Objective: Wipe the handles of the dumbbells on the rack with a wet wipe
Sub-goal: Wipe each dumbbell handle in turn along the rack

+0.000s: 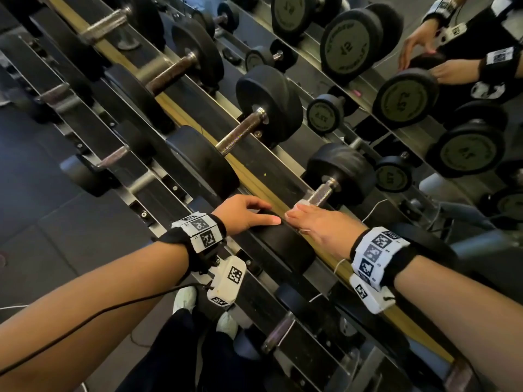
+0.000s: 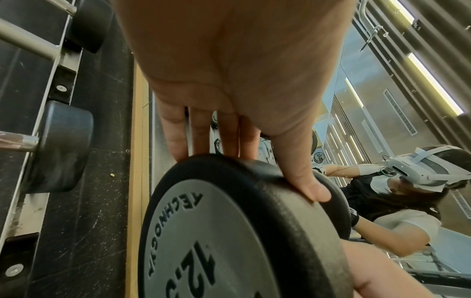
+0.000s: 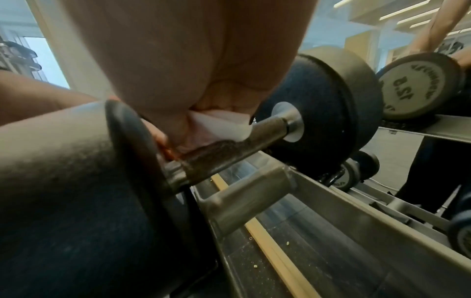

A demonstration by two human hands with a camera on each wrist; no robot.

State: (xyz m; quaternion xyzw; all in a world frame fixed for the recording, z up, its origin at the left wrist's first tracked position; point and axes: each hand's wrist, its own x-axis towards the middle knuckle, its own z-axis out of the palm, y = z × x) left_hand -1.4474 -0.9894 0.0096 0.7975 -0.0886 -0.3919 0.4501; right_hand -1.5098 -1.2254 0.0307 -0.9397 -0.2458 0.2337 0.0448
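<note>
Forearms lower frame | left hand [image 1: 246, 214] fingers straight, pressed on near weight head [image 2: 229, 231], judged to steady dumbbell against rolling | right hand [image 1: 317, 219] curled round wet wipe [image 3: 224, 125] on handle [image 3: 237, 149], centre frame, wiping near end | rack [image 1: 198, 108] cradles hold further dumbbells, upper left to right.

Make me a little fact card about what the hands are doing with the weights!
place: dumbbell rack beside a mirror
left hand: rests on the near head of a dumbbell marked 12.5, fingers straight
right hand: holds a white wet wipe wrapped on that dumbbell's handle
handle: metal, rough and darkened
other dumbbells: sit on the rack, untouched
</note>
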